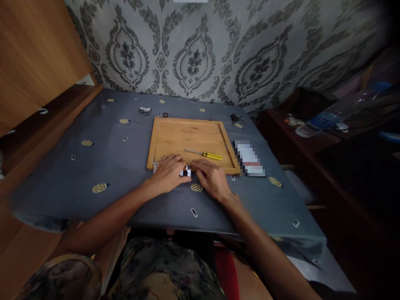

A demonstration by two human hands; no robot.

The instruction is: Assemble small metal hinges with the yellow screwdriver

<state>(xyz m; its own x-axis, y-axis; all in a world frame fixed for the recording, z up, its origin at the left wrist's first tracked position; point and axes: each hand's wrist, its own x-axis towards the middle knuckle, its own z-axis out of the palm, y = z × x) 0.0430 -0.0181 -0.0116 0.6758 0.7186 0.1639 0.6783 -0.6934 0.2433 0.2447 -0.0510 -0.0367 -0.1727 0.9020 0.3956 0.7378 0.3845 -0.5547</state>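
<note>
A wooden panel (190, 135) with a raised frame lies flat on the grey patterned tablecloth (103, 166). A yellow-handled screwdriver (204, 154) rests on the panel, just beyond my fingers. My left hand (168, 171) and my right hand (211, 177) meet at the panel's near edge, fingers curled over a small shiny metal piece (186, 172) that looks like a hinge. Both hands press on it; most of it is hidden under the fingers.
A small metal part (144, 111) lies at the back of the table, a dark item (235, 118) near the far right corner. A flat white box (250, 158) sits right of the panel. A wooden cabinet (37, 50) stands left, a dark cluttered shelf (328, 121) right.
</note>
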